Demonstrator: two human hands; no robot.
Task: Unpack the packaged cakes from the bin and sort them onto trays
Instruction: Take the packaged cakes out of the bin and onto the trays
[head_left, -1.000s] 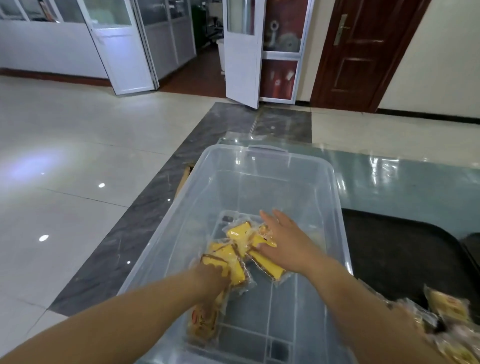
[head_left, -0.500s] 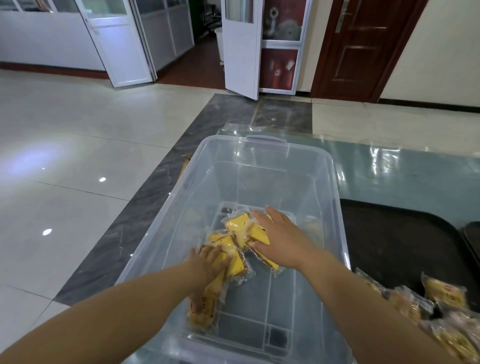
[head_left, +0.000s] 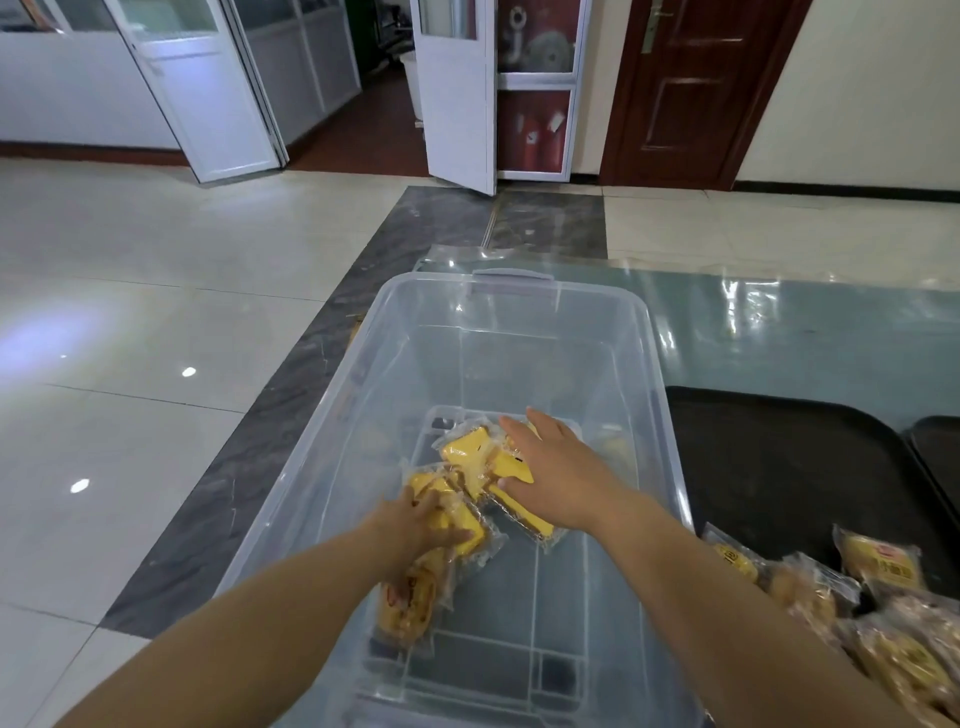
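— Left hand (head_left: 415, 525)?
— Curled round yellow cake packets (head_left: 457, 519) low in the clear bin (head_left: 514, 291).
— Right hand (head_left: 556, 467)?
— Flat on the packets — scoop under, then lift to the black tray (head_left: 779, 457).

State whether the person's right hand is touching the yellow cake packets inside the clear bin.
Touching. The head view shows the right hand lying palm down on the yellow cake packets at the bottom of the clear bin, thumb against a wrapper, no gap visible.
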